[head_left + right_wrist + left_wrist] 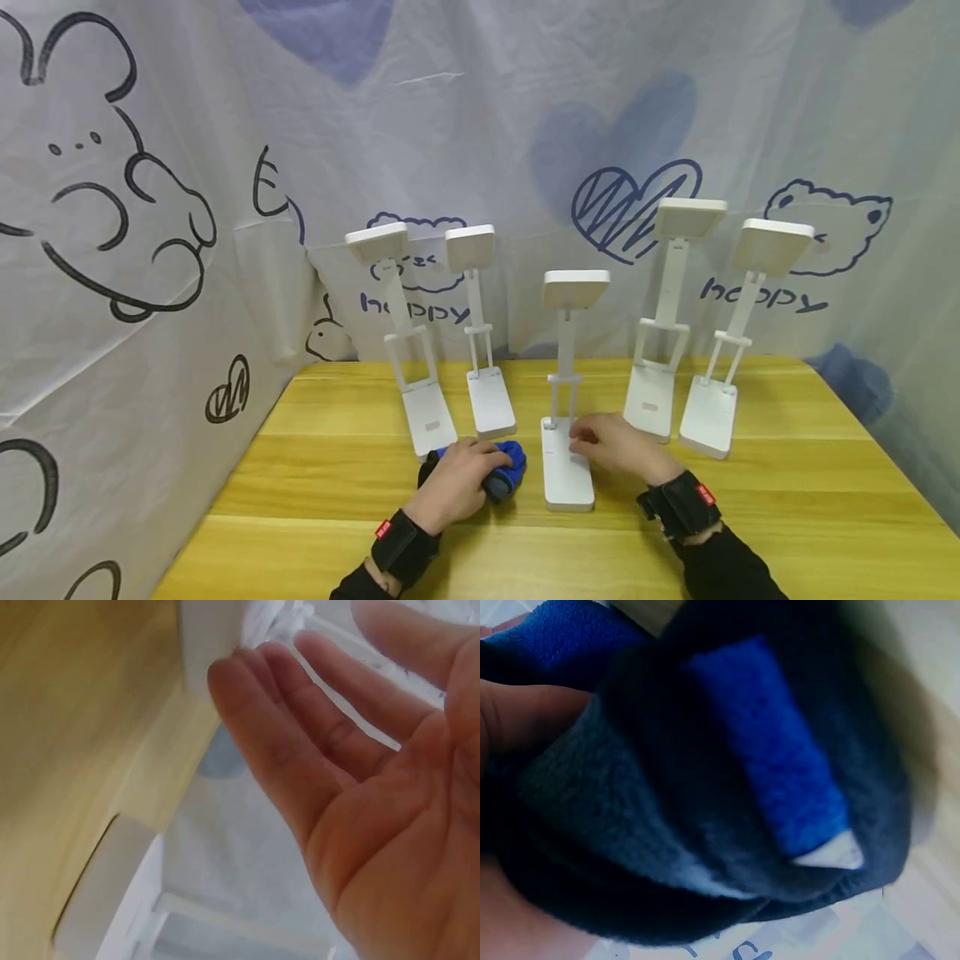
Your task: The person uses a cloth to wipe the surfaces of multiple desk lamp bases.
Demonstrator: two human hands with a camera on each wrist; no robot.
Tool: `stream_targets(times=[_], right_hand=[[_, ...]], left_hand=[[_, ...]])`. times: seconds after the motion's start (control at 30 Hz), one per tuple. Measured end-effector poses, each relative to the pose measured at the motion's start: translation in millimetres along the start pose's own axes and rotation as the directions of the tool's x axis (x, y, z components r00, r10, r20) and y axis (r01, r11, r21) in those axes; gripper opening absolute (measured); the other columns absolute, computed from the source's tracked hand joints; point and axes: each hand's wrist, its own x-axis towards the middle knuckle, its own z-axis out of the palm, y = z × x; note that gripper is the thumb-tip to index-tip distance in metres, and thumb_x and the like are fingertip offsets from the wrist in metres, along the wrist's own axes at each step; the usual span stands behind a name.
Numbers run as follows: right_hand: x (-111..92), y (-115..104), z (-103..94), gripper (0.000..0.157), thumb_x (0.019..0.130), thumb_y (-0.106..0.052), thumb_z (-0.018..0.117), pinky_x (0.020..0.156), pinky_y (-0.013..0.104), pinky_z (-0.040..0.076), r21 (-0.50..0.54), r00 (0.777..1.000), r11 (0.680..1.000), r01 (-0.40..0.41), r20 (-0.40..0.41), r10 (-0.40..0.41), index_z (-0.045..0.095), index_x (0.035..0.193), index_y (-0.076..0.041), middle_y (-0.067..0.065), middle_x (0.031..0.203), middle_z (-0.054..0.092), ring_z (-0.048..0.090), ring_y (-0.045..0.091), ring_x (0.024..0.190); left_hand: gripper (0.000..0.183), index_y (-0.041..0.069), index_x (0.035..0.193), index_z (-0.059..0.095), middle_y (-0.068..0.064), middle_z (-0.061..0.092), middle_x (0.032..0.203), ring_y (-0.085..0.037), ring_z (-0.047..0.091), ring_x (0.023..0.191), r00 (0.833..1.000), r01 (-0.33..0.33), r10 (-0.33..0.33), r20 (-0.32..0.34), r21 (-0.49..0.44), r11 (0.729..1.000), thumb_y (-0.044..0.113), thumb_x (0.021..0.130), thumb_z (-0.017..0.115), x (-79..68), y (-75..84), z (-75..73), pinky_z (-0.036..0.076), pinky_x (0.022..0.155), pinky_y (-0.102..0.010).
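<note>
My left hand (457, 482) rests over a bunched blue and black cloth (513, 463) on the table, its fingers curled round it. In the left wrist view the dark fleecy fabric (795, 750) shows a blue strip with a small white corner, and the thumb presses on its side. A white folding phone stand (567, 482) stands upright in the middle, nearest to me. Beside its base is my right hand (621, 448), fingertips right at the base's right edge. From the right wrist view, its fingers (277, 742) are loosely bent with nothing gripped.
Two similar white stands (431, 417) (491, 404) rise at the left back, two more (648, 400) (708, 417) at the right back. All stand on a wooden table (300, 500). A printed curtain (465, 125) hangs behind the table and along its left side.
</note>
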Motion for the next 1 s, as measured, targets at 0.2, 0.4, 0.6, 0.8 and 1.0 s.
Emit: stream_targets(times=[0.2,0.4,0.6,0.8,1.0], right_hand=[[-1,-20,7.5,0.04,0.08,-0.024,0.074,0.083,0.047,0.048,-0.064,0.995,0.997,0.036,0.092,-0.03,0.066,0.11,0.0,0.016,0.106,0.064,0.057,0.028,0.096],[-6,-35,17.8,0.072,0.064,-0.04,0.083,0.083,0.047,0.048,-0.176,0.99,0.982,0.074,0.132,-0.051,0.061,0.117,0.003,0.017,0.11,0.056,0.051,0.029,0.097],[-11,-44,25.9,0.089,0.05,-0.038,0.089,0.084,0.047,0.05,-0.245,0.99,0.963,0.114,0.108,-0.09,0.055,0.12,0.003,0.018,0.113,0.051,0.047,0.036,0.103],[-11,-48,27.4,0.079,0.052,-0.026,0.09,0.085,0.049,0.05,-0.259,0.995,0.962,0.087,0.069,-0.072,0.056,0.116,0.004,0.019,0.112,0.051,0.047,0.038,0.104],[-9,-45,28.1,0.078,0.053,-0.028,0.09,0.083,0.048,0.05,-0.249,0.996,0.965,0.086,0.057,-0.074,0.056,0.117,0.002,0.017,0.112,0.051,0.048,0.036,0.102]], left_hand=[[0.048,0.021,0.121,0.064,-0.006,0.062,0.12,-0.029,0.052,0.108,0.998,0.054,-0.054,0.011,0.035,0.998,0.001,0.077,0.064,-0.6,5.3,2.8,0.048,0.089,-0.052],[0.051,0.02,0.124,0.061,-0.007,0.061,0.121,-0.032,0.053,0.106,0.998,0.07,-0.07,-0.003,0.072,0.995,0.0,0.077,0.061,-1.9,10.3,7.4,0.052,0.078,-0.055],[0.051,0.019,0.125,0.06,-0.008,0.06,0.122,-0.033,0.053,0.106,0.997,0.083,-0.082,-0.009,0.062,0.995,-0.002,0.078,0.058,-3.0,12.4,7.8,0.052,0.076,-0.056],[0.053,0.019,0.126,0.059,-0.007,0.06,0.122,-0.032,0.053,0.107,0.997,0.078,-0.078,-0.004,0.053,0.996,-0.003,0.078,0.058,-1.9,11.7,5.3,0.051,0.077,-0.056],[0.054,0.02,0.126,0.059,-0.008,0.06,0.122,-0.032,0.053,0.107,0.998,0.065,-0.066,0.012,0.067,0.996,-0.001,0.077,0.061,-1.3,11.4,6.5,0.051,0.077,-0.055]])
